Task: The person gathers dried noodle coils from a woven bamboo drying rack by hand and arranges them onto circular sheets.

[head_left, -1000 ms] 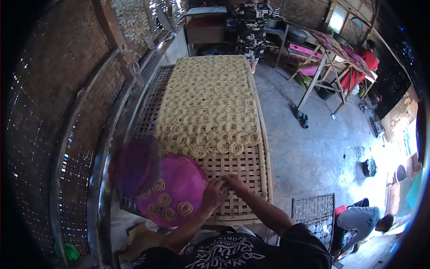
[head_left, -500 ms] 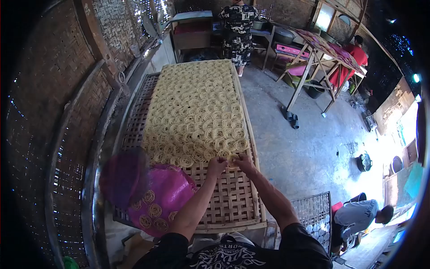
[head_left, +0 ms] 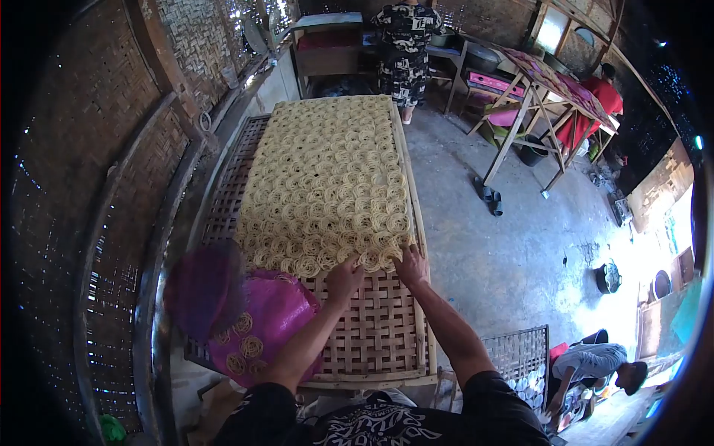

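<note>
Round coils of thin pale noodles [head_left: 320,175] lie in close, overlapping rows over most of a woven bamboo rack [head_left: 372,327]. At the near right end of the front row lies one noodle coil [head_left: 377,260], between my two hands. My left hand [head_left: 346,276] is closed, its fingertips pinched at the coil's left edge. On the other side, my right hand [head_left: 410,267] has its fingers bent down at the coil's right edge. A purple sheet [head_left: 286,316] with several loose coils [head_left: 251,346] lies at the left, partly behind my left forearm.
A dark blurred shape [head_left: 204,290] covers part of the purple sheet. A woven wall [head_left: 97,193] runs along the left. One person [head_left: 407,52] stands beyond the rack, another [head_left: 595,111] is at the far right, and a third [head_left: 591,372] bends at the lower right.
The coil between my hands now lies flatter in the front row. My hands have moved a little apart, the left one leftward and the right one rightward. The lower-right person has bent further.
</note>
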A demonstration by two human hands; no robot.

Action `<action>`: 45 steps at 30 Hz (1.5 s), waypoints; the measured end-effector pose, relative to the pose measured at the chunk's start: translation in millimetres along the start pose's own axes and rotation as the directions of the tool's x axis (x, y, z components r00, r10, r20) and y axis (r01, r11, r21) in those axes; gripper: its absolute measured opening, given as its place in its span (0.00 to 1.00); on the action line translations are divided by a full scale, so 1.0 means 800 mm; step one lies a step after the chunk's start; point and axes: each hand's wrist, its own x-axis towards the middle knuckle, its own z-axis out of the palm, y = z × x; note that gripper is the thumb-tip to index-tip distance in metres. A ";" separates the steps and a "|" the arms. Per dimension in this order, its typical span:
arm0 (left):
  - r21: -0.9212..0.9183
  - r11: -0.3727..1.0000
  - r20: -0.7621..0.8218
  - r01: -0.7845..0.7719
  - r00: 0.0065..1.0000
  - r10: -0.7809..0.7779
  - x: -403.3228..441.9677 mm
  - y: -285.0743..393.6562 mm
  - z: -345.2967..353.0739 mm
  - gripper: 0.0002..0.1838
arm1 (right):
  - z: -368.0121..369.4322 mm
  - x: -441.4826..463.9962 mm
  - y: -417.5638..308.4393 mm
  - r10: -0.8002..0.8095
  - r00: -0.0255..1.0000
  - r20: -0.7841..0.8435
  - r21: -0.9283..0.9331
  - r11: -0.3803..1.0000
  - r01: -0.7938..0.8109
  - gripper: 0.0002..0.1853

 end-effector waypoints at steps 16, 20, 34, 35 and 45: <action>0.447 0.893 -0.060 0.044 0.998 -0.019 -0.312 -0.173 -0.140 0.12 | 0.000 -0.181 -0.093 -0.142 0.977 0.157 0.355 0.932 0.078 0.17; 0.516 0.853 0.065 -0.078 0.997 0.052 -0.286 -0.177 -0.167 0.11 | 0.010 -0.210 -0.099 -0.237 0.945 0.227 0.356 0.923 0.146 0.18; -0.006 0.983 0.206 -0.182 0.962 0.179 -0.249 -0.029 -0.080 0.13 | -0.022 -0.238 -0.120 -0.111 0.543 0.832 0.528 0.460 -0.714 0.20; 0.004 0.951 0.225 -0.308 0.927 0.299 -0.242 -0.018 -0.067 0.15 | -0.023 -0.227 -0.113 -0.061 0.653 0.755 0.586 0.511 -0.629 0.19; 0.071 0.931 0.112 -0.358 0.930 0.349 -0.231 -0.023 -0.047 0.28 | -0.004 -0.044 0.021 0.127 0.986 0.105 0.783 0.601 -0.161 0.14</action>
